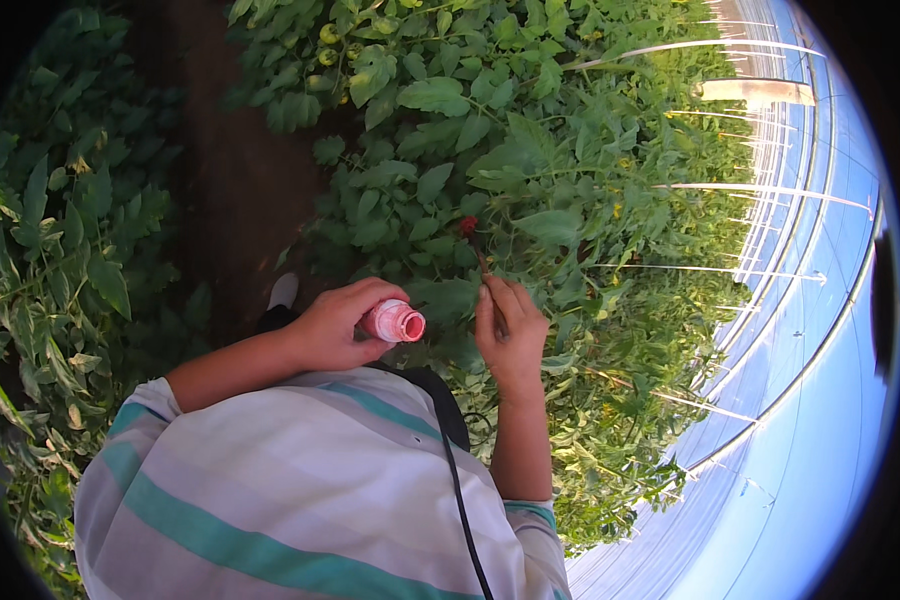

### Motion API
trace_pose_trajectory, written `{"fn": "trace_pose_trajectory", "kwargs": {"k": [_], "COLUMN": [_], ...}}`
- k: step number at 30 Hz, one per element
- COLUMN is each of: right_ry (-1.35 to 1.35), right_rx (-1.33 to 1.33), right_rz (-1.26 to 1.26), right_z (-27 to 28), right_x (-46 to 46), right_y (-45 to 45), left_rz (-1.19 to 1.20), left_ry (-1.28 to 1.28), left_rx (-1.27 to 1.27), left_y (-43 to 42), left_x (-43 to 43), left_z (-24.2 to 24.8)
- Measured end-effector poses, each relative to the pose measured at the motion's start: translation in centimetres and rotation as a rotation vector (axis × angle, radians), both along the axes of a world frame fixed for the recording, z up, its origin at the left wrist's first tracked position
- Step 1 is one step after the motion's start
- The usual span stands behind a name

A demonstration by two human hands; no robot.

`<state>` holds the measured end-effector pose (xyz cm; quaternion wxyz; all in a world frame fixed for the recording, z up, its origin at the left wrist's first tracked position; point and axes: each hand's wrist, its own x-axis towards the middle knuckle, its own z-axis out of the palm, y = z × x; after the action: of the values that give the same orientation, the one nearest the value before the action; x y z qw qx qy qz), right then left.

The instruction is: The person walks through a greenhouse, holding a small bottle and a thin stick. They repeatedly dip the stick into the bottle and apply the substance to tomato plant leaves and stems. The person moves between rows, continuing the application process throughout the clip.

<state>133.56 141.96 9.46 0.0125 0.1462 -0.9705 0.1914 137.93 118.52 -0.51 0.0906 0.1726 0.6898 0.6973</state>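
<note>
My left hand point(337, 322) is wrapped around a small plastic bottle point(394, 321), stained pink and red, whose uncapped mouth tilts toward the right. Between the thumb and fingers of my right hand point(511, 326) is a thin brush point(483, 261); its tip point(468, 226) is red and points away from me. That tip is among the leaves of a tomato plant point(435, 176), but whether it touches anything there cannot be made out. Bottle and brush are apart. How full the bottle is does not show.
Green tomatoes point(328, 45) hang at the upper middle. A dark soil path point(217, 142) separates the plant rows, with more foliage point(67, 262) at left. White support strings point(720, 270) rise toward the greenhouse cover point(817, 420). A black cable point(461, 510) crosses my shirt.
</note>
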Motion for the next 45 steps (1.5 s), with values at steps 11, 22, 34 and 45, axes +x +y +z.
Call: {"fn": "trace_pose_trajectory", "kwargs": {"k": [11,22,34,45], "right_ry": [0.03,0.217,0.281,0.51], "right_rx": [0.592,0.696,0.757,1.597], "right_rz": [-0.006,-0.055,0.013,0.172], "right_z": [-15.0,-15.5,-17.8,-26.0], "right_x": [-2.1,-0.6,-2.9,-3.3], "right_y": [1.8,1.0,1.6,5.6], "left_rz": [0.024,-0.022,-0.065,-0.093], "left_ry": [-0.038,-0.059,-0.098,-0.137], "left_rx": [-0.041,-0.097,-0.177,-0.159], "left_y": [-1.8,-1.9,-1.6,-1.8], "left_x": [0.3,0.4,0.9,0.8], "left_z": [0.4,0.6,0.8,1.5]}}
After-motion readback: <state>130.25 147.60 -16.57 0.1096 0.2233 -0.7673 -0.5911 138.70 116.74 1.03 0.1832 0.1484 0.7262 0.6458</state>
